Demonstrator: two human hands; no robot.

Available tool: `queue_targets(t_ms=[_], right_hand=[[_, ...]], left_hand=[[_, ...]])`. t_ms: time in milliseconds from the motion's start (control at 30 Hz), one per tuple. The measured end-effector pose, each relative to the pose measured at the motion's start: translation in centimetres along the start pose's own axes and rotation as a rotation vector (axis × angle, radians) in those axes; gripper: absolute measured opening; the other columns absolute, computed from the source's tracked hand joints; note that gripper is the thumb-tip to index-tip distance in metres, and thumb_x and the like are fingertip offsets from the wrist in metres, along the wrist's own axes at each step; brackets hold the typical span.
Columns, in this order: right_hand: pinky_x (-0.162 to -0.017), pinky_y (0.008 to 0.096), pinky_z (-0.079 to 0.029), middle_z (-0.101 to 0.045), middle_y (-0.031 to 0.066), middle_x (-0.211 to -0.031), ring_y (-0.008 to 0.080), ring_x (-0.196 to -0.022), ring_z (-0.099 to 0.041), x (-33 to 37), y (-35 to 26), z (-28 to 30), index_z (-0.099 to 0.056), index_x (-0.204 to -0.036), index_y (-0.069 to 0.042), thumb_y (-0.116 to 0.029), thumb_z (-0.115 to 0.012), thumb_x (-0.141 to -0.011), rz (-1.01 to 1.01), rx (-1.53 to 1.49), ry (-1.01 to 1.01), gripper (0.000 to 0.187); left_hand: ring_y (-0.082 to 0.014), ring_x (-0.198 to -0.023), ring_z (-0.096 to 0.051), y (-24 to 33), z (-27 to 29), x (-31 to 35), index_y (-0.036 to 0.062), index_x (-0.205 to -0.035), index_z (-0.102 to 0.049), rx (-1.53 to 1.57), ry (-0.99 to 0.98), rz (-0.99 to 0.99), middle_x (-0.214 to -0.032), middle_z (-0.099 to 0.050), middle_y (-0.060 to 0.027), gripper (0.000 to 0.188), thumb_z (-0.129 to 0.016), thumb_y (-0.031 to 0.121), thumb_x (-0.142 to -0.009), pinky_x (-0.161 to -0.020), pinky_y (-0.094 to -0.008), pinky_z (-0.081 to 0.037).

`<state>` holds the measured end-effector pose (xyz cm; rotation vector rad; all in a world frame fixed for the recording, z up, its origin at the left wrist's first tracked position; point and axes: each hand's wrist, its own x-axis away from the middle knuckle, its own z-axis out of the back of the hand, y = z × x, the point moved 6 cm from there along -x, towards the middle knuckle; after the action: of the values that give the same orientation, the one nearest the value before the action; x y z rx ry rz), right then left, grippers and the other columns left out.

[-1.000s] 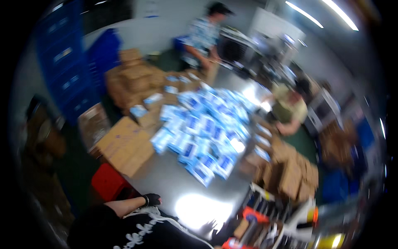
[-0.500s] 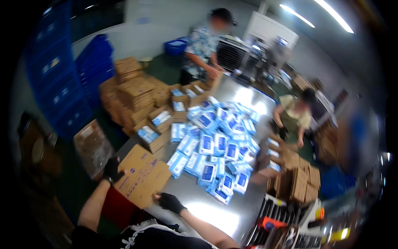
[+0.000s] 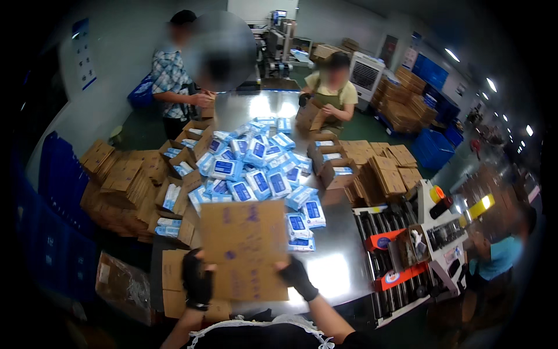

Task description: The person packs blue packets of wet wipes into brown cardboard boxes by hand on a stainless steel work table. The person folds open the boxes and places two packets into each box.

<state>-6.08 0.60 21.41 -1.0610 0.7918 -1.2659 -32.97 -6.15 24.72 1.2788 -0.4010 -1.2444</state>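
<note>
Between my two black-gloved hands a flat folded cardboard box [image 3: 244, 250] is held up in front of me. My left hand [image 3: 196, 279] is closed on its left edge, and my right hand [image 3: 297, 279] grips the right edge with its fingertips. Just beyond the cardboard, a heap of blue-and-white wet wipe packs [image 3: 256, 180] covers the middle of the metal table [image 3: 331, 279]. Along the table's left side stand open boxes [image 3: 187, 230] with packs inside. More flat cardboard [image 3: 173, 273] lies by my left hand, partly hidden.
Stacks of flat boxes [image 3: 131, 180] rise at the left. Filled open boxes [image 3: 334, 171] line the table's right side, beside a roller conveyor machine [image 3: 401, 256]. Two co-workers stand across the table, each with a box; another person [image 3: 503, 256] is far right. Blue crates [image 3: 436, 148] stand beyond.
My view has swung to the right. The flat box has come from the table's left corner to in front of me, raised and squared, both hands still on it.
</note>
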Motion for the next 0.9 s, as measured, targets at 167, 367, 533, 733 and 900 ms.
queue_targets(t_ms=[167, 367, 533, 733, 900], right_hand=[[-0.066, 0.0336, -0.052, -0.067, 0.0180, -0.094, 0.0231, -0.077, -0.068, 1.3, 5.0, 9.9, -0.056, -0.118, -0.003, -0.019, -0.058, -0.086, 0.016, 0.353, 0.034, 0.036], [-0.080, 0.0412, -0.048, -0.065, 0.0167, -0.093, 0.0317, -0.087, -0.062, 3.2, 17.3, 3.2, -0.058, -0.109, -0.010, -0.039, -0.049, -0.087, -0.089, 0.319, -0.415, 0.037], [-0.096, 0.0373, -0.040, -0.052, 0.0166, -0.127, 0.0278, -0.113, -0.051, 4.9, 19.4, 5.7, -0.035, -0.138, -0.009, -0.057, -0.064, -0.077, -0.136, 0.016, -0.682, 0.082], [-0.079, 0.0313, -0.046, -0.056, 0.0110, -0.116, 0.0201, -0.093, -0.056, 1.4, 16.1, 5.1, -0.036, -0.137, -0.011, -0.054, -0.063, -0.079, -0.257, -0.093, -0.956, 0.077], [-0.063, 0.0239, -0.047, -0.054, 0.0055, -0.124, 0.0110, -0.079, -0.058, 0.7, 20.9, 2.3, -0.024, -0.145, -0.012, -0.045, -0.067, -0.081, -0.390, -0.143, -0.988, 0.084]], left_hand=[[-0.0281, -0.114, -0.049, -4.5, -20.8, 5.0, 0.0011, -0.117, -0.049, 0.204, -0.615, 0.123, -0.120, -0.052, -0.0173, 0.051, -0.066, 0.035, -0.083, -0.097, -0.0364, -0.038], [-0.0214, -0.108, -0.053, -20.5, -35.2, 18.8, 0.0094, -0.119, -0.045, 0.766, -1.096, 0.332, -0.118, -0.053, -0.0100, 0.038, -0.051, 0.036, -0.093, -0.087, -0.0405, -0.043], [-0.0270, -0.108, -0.054, -14.6, -33.4, 19.3, 0.0140, -0.119, -0.054, 0.928, -0.936, 1.122, -0.115, -0.059, -0.0085, 0.035, -0.044, 0.037, -0.094, -0.093, -0.0546, -0.037], [-0.0222, -0.106, -0.056, -16.7, -31.1, 16.9, 0.0095, -0.124, -0.047, 0.195, -0.849, 0.396, -0.112, -0.059, -0.0067, 0.040, -0.056, 0.026, -0.089, -0.093, -0.0425, -0.042], [-0.0202, -0.101, -0.060, -11.8, -26.9, 17.4, 0.0061, -0.144, -0.018, 0.780, -0.550, 1.022, -0.113, -0.059, -0.0153, 0.076, -0.065, 0.010, -0.084, -0.086, -0.0336, -0.050]])
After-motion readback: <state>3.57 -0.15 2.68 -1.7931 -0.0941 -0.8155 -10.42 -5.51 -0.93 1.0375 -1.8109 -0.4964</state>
